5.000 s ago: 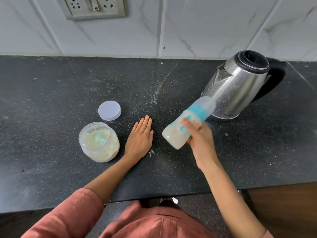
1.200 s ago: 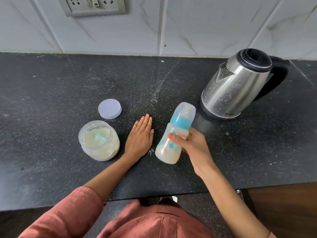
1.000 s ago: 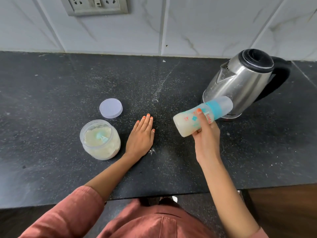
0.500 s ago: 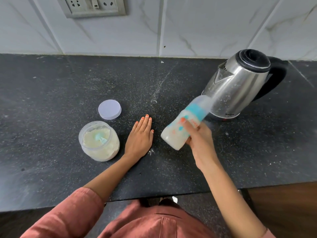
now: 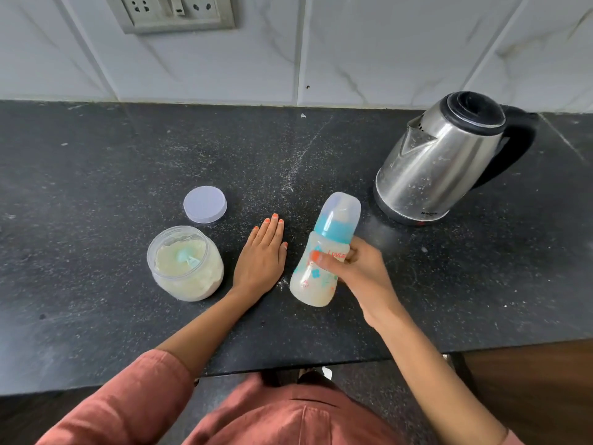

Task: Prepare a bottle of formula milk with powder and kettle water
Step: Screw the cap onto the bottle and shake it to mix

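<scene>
step: mixing, we judge | bottle (image 5: 324, 252): capped, milky, near upright, near the kettle (image 5: 430, 168) | right hand (image 5: 361, 274): fingers curled round bottle | left hand (image 5: 261, 256): flat on bench (image 5: 96, 175) (fingers straight) | next: we shake with firm grip, cap tight

"Luvla" in red on bottle (image 5: 324, 252)

Milky-white bottle (image 5: 313, 284) with teal and orange prints and a teal collar. At its 9 o'clock, clear jar (image 5: 150, 258) of cream powder (image 5: 170, 258) with a teal scoop (image 5: 186, 256); lilac lid (image 5: 204, 204) at 10 o'clock; steel-grey, black-topped kettle (image 5: 426, 168) at 2 o'clock. Black, white-speckled surface (image 5: 96, 187).
</scene>
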Demonstrator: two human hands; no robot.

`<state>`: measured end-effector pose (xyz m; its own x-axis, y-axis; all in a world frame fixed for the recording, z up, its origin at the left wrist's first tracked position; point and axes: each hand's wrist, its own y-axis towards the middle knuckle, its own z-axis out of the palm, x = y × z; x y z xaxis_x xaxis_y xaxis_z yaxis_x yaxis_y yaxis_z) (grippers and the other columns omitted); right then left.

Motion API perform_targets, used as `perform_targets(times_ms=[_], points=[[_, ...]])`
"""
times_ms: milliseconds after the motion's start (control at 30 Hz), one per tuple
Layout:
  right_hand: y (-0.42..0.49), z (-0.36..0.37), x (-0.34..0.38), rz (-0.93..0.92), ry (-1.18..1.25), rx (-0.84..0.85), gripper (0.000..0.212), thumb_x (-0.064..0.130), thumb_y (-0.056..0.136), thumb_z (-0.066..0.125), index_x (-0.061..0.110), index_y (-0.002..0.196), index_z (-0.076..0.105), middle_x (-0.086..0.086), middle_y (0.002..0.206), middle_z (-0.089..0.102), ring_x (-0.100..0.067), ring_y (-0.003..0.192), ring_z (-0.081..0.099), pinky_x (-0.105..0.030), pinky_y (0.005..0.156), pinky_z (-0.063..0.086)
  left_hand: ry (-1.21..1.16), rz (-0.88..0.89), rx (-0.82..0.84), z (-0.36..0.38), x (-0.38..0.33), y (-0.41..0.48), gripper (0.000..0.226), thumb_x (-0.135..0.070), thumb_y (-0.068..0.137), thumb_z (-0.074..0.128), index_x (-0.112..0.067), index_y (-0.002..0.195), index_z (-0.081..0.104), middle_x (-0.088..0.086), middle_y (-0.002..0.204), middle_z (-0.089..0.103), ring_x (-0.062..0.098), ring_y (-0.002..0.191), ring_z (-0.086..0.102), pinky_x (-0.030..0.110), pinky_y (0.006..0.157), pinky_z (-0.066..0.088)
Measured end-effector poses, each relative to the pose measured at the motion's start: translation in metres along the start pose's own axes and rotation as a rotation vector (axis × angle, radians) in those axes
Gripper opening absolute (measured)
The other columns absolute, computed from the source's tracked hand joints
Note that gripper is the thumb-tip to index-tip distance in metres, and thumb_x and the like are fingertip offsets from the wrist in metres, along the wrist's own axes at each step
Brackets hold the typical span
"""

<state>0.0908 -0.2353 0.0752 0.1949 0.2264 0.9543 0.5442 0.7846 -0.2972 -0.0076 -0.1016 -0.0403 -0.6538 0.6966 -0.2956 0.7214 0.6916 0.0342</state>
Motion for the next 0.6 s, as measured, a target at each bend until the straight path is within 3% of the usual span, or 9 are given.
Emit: perform_targets(times_ms=[133, 200, 267, 367, 433, 500, 600], points=[[0.013, -0.009, 0.006, -0.044, 0.334, -0.208, 0.029, 0.012, 0.074, 0.068, 0.011, 0.102, 0.061, 0.0, 0.093, 0.067, -0.012, 0.087, 0.064, -0.033, 0.082, 0.053, 0.005, 0.008, -0.011, -0.001, 0.0, -0.001, 0.051, -0.029, 0.102, 0.022, -0.01, 0.148, 0.01, 0.004, 0.157, 0.007, 0.017, 0.145, 0.005, 0.026, 0.114, -0.004], [0.019, -0.01, 0.008, -0.067, 0.474, -0.312, 0.033, 0.011, 0.081, 0.064, 0.011, 0.113, 0.056, 0.0, 0.1, 0.065, -0.012, 0.093, 0.063, -0.031, 0.082, 0.054, 0.006, 0.01, -0.009, 0.0, 0.001, -0.001, 0.051, -0.029, 0.102, 0.021, -0.011, 0.148, 0.009, 0.004, 0.157, 0.006, 0.017, 0.145, 0.004, 0.026, 0.114, -0.004], [0.016, -0.005, 0.006, -0.065, 0.396, -0.295, 0.029, 0.009, 0.081, 0.064, 0.013, 0.109, 0.057, 0.002, 0.096, 0.066, -0.01, 0.089, 0.064, -0.031, 0.082, 0.054, 0.01, 0.008, -0.007, 0.0, 0.001, -0.001, 0.051, -0.029, 0.102, 0.021, -0.011, 0.148, 0.009, 0.003, 0.157, 0.005, 0.016, 0.145, 0.004, 0.027, 0.114, -0.004], [0.002, 0.001, 0.002, 0.012, 0.07, -0.05, 0.02, 0.006, 0.075, 0.07, 0.018, 0.09, 0.064, 0.005, 0.083, 0.069, -0.011, 0.082, 0.065, -0.03, 0.08, 0.054, 0.009, -0.001, 0.005, 0.0, 0.001, 0.0, 0.051, -0.029, 0.102, 0.021, -0.011, 0.148, 0.008, 0.003, 0.157, 0.005, 0.016, 0.145, 0.003, 0.025, 0.113, -0.005], [0.0, -0.002, 0.003, 0.025, 0.036, -0.026, 0.021, 0.008, 0.071, 0.072, 0.018, 0.088, 0.065, 0.005, 0.081, 0.07, -0.01, 0.08, 0.066, -0.029, 0.079, 0.054, 0.001, -0.001, 0.004, -0.001, 0.0, 0.0, 0.051, -0.029, 0.102, 0.021, -0.012, 0.148, 0.008, 0.003, 0.157, 0.005, 0.016, 0.145, 0.003, 0.025, 0.112, -0.006], [0.006, -0.007, 0.008, -0.01, 0.225, -0.126, 0.023, 0.014, 0.071, 0.07, 0.017, 0.093, 0.064, 0.002, 0.088, 0.069, -0.012, 0.083, 0.065, -0.034, 0.082, 0.053, 0.007, 0.005, -0.002, -0.001, 0.0, 0.0, 0.051, -0.03, 0.102, 0.021, -0.011, 0.148, 0.008, 0.003, 0.157, 0.006, 0.016, 0.145, 0.003, 0.025, 0.113, -0.005], [0.019, -0.008, 0.013, -0.049, 0.541, -0.294, 0.026, 0.015, 0.085, 0.059, 0.013, 0.111, 0.056, 0.001, 0.099, 0.065, -0.009, 0.09, 0.063, -0.032, 0.084, 0.052, 0.013, 0.006, -0.008, -0.001, 0.0, -0.001, 0.051, -0.03, 0.102, 0.02, -0.011, 0.148, 0.009, 0.003, 0.157, 0.006, 0.016, 0.145, 0.004, 0.026, 0.114, -0.004]])
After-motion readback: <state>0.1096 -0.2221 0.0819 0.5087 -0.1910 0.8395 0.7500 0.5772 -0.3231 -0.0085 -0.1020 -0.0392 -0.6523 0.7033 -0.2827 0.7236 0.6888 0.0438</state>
